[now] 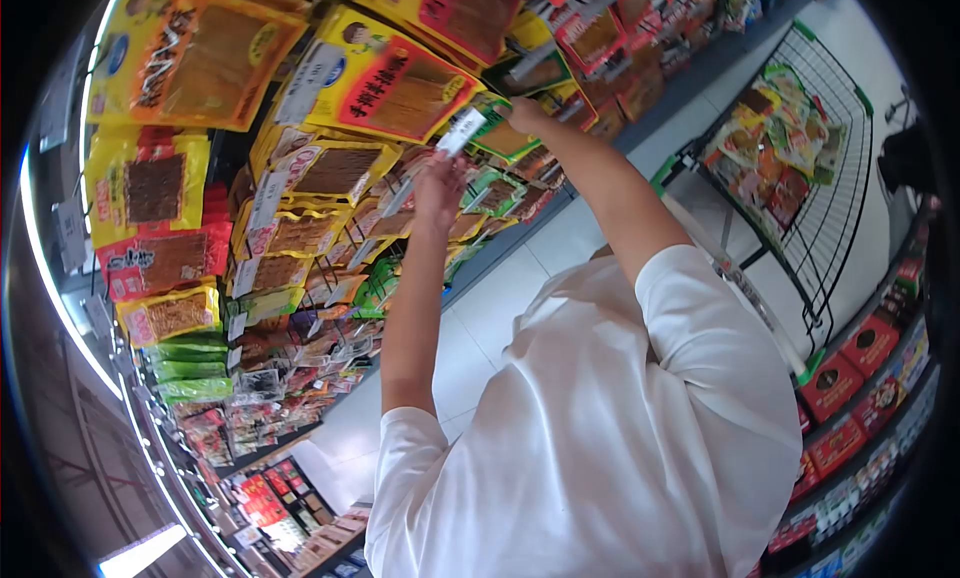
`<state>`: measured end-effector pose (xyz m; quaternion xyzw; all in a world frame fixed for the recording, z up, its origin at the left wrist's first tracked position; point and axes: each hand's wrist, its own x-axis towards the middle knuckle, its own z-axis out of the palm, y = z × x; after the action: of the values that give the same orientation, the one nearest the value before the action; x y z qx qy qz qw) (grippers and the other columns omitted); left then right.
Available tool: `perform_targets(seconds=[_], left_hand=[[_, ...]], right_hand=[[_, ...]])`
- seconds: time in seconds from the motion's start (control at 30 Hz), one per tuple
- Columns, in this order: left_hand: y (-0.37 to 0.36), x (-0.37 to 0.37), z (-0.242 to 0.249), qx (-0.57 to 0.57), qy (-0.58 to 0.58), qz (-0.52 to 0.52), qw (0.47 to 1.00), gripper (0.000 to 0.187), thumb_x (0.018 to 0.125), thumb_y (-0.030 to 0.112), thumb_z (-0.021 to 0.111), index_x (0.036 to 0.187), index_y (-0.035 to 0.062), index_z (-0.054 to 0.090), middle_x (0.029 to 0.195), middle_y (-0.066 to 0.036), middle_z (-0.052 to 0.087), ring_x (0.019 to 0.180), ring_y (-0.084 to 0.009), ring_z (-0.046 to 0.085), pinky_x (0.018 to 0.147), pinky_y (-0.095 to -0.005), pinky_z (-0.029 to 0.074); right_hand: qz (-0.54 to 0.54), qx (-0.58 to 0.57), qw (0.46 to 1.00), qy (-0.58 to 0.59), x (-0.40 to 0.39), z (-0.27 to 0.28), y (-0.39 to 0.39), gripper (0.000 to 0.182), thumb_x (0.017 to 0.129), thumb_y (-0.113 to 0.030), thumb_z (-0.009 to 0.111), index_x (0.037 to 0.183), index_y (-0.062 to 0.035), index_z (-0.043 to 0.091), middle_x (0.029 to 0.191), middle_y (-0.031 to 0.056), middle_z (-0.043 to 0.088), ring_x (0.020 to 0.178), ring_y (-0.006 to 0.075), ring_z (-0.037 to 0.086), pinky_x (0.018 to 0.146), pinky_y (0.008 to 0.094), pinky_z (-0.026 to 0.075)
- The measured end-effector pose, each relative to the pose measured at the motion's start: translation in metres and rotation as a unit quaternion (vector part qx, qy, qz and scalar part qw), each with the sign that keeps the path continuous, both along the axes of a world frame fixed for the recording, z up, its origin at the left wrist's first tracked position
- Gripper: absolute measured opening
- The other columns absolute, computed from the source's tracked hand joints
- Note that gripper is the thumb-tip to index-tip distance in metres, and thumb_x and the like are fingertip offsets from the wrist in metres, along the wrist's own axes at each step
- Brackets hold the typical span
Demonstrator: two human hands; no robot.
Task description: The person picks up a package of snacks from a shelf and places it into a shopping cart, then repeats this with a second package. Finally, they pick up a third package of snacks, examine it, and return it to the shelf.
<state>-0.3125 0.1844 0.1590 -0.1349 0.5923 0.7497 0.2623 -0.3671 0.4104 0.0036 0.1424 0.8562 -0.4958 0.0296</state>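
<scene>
Slanting from the left hand (442,186) toward the right hand (524,119), a white rectangular price tag (462,131) borders a flat green-and-yellow plastic packet (507,144) nearer the latter's bent fingers; whether either hand pinches, I cannot tell.

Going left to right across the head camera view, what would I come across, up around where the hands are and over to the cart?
Yellow packet with a dark brown square → yellow-edged brown packet → left hand → right hand → wire shopping cart.
</scene>
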Motion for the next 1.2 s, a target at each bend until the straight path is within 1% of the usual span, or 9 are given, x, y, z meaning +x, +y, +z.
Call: perform_targets(seconds=[0.17, 0.2, 0.3, 0.4, 0.53, 0.73, 0.83, 1.0, 1.2], left_hand=[[0.012, 0.007, -0.016, -0.093, 0.036, 0.038, 0.994, 0.026, 0.09, 0.005, 0.056, 0.115, 0.0117, 0.055, 0.109, -0.002, 0.066, 0.094, -0.0117, 0.063, 0.078, -0.0301, 0.046], [0.013, 0.006, -0.02, -0.093, 0.035, 0.05, 0.994, 0.027, 0.09, 0.005, 0.056, 0.116, 0.0119, 0.055, 0.11, -0.002, 0.065, 0.095, -0.012, 0.063, 0.078, -0.0303, 0.046], [0.011, 0.004, -0.029, -0.083, 0.023, 0.046, 0.995, 0.024, 0.092, 0.008, 0.055, 0.116, 0.0117, 0.055, 0.112, -0.003, 0.065, 0.096, -0.0139, 0.063, 0.078, -0.0303, 0.046], [0.009, 0.012, -0.035, -0.061, -0.018, 0.007, 0.998, 0.021, 0.095, 0.012, 0.053, 0.115, 0.0108, 0.056, 0.112, -0.002, 0.065, 0.099, -0.0155, 0.063, 0.08, -0.0307, 0.045], [-0.002, 0.024, -0.068, -0.045, -0.045, -0.065, 0.996, 0.021, 0.097, 0.015, 0.053, 0.118, 0.013, 0.053, 0.113, -0.001, 0.064, 0.097, -0.0152, 0.063, 0.08, -0.0297, 0.046], [-0.02, 0.056, -0.088, -0.032, -0.067, -0.035, 0.997, 0.02, 0.098, 0.023, 0.054, 0.116, 0.0153, 0.059, 0.114, 0.001, 0.066, 0.102, -0.0149, 0.062, 0.079, -0.0298, 0.046], [-0.053, 0.095, -0.099, 0.023, -0.096, -0.035, 0.994, 0.024, 0.097, 0.031, 0.053, 0.117, 0.017, 0.059, 0.117, 0.002, 0.065, 0.108, -0.0147, 0.06, 0.085, -0.0315, 0.045], [-0.148, 0.194, -0.18, 0.042, -0.207, 0.122, 0.97, 0.033, 0.097, 0.032, 0.052, 0.126, 0.0178, 0.056, 0.124, -0.001, 0.061, 0.111, -0.0155, 0.059, 0.085, -0.0313, 0.048], [-0.258, 0.369, -0.284, 0.009, -0.351, 0.316, 0.881, 0.028, 0.096, 0.03, 0.05, 0.123, 0.0212, 0.056, 0.112, 0.003, 0.064, 0.098, -0.0137, 0.06, 0.072, -0.0303, 0.048]], right_hand=[[-0.138, 0.025, 0.99, 0.022, 0.007, 0.029, -0.013, 0.059, 0.091, -0.043, 0.061, 0.129, 0.0014, 0.049, 0.132, 0.0248, 0.05, 0.119, 0.0414, 0.051, 0.1, 0.046, 0.045], [-0.138, 0.015, 0.99, 0.03, 0.009, 0.026, -0.012, 0.056, 0.092, -0.038, 0.06, 0.13, 0.0008, 0.045, 0.137, 0.026, 0.042, 0.117, 0.0483, 0.05, 0.095, 0.0504, 0.046], [-0.145, 0.007, 0.989, 0.013, 0.027, 0.015, -0.011, 0.051, 0.087, -0.031, 0.066, 0.124, 0.0008, 0.054, 0.119, 0.0227, 0.057, 0.115, 0.0379, 0.055, 0.094, 0.0448, 0.047], [0.019, -0.033, 0.995, -0.092, 0.048, -0.008, -0.005, 0.033, 0.084, -0.025, 0.066, 0.105, -0.0001, 0.065, 0.094, 0.0166, 0.067, 0.099, 0.0308, 0.064, 0.088, 0.0396, 0.049], [0.123, -0.06, 0.99, -0.029, 0.088, -0.03, -0.012, 0.023, 0.083, -0.02, 0.063, 0.092, 0.0007, 0.07, 0.106, 0.0142, 0.068, 0.095, 0.0311, 0.066, 0.082, 0.0385, 0.052], [0.104, -0.181, 0.977, 0.043, 0.059, -0.022, -0.063, 0.033, 0.085, -0.015, 0.064, 0.115, -0.0023, 0.066, 0.115, 0.0129, 0.067, 0.106, 0.0259, 0.064, 0.089, 0.034, 0.05], [0.14, -0.139, 0.98, 0.037, 0.042, -0.006, -0.088, 0.038, 0.089, -0.015, 0.063, 0.125, -0.0031, 0.06, 0.118, 0.0139, 0.064, 0.111, 0.0242, 0.061, 0.092, 0.0345, 0.048], [0.165, -0.095, 0.98, -0.051, 0.048, 0.017, -0.103, 0.05, 0.092, -0.023, 0.06, 0.139, -0.0075, 0.049, 0.132, 0.0142, 0.056, 0.113, 0.0275, 0.059, 0.094, 0.0387, 0.047], [0.121, -0.12, 0.985, -0.034, 0.05, 0.014, -0.108, 0.046, 0.09, -0.022, 0.062, 0.134, -0.0105, 0.055, 0.132, 0.0143, 0.056, 0.112, 0.0326, 0.058, 0.094, 0.0433, 0.048]])
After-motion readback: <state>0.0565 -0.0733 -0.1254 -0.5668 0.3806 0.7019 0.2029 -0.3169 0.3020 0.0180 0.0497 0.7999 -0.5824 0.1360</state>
